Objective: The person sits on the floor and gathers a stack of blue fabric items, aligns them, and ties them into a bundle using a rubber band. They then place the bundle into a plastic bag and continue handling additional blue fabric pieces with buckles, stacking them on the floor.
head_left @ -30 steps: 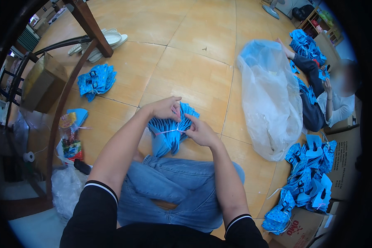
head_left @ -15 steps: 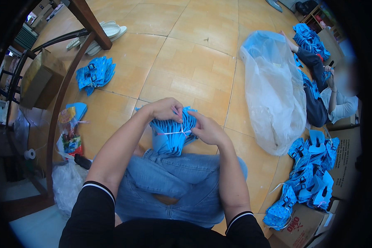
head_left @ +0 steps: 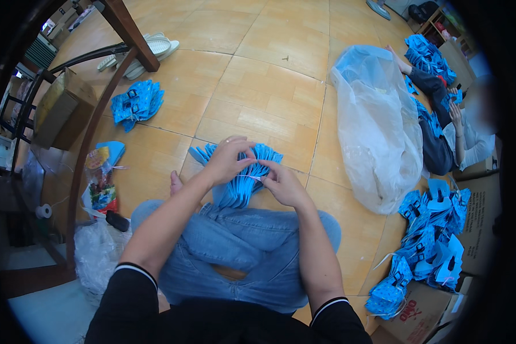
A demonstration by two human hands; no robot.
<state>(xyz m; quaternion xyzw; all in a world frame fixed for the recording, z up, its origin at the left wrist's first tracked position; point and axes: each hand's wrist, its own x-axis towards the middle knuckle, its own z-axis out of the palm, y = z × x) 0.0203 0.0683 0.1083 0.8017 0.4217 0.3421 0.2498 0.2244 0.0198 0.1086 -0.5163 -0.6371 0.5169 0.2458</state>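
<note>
A fanned bundle of blue flat pieces (head_left: 233, 193), like cut card or packaging sleeves, stands on the floor just beyond my crossed legs. Around its middle runs a thin pale pink string (head_left: 245, 176). My left hand (head_left: 230, 159) is over the top of the bundle, thumb and fingertips pinched on the string. From the right, my right hand (head_left: 283, 183) pinches the string too, its fingertips close to the left ones. The string between the fingertips is too fine to show whether it is knotted.
Another blue bundle (head_left: 137, 104) lies at far left, near a wooden chair frame (head_left: 87, 149). To the right are a large translucent plastic bag (head_left: 375, 132), piled blue bundles (head_left: 418, 241) and cardboard boxes (head_left: 415, 315). Beyond the bag, a seated person (head_left: 467, 137) handles blue pieces.
Both hands have drawn closer together over the bundle, the left shifting slightly right and curling over it. The bundle's top has spread out more. The other person's hands have moved.
</note>
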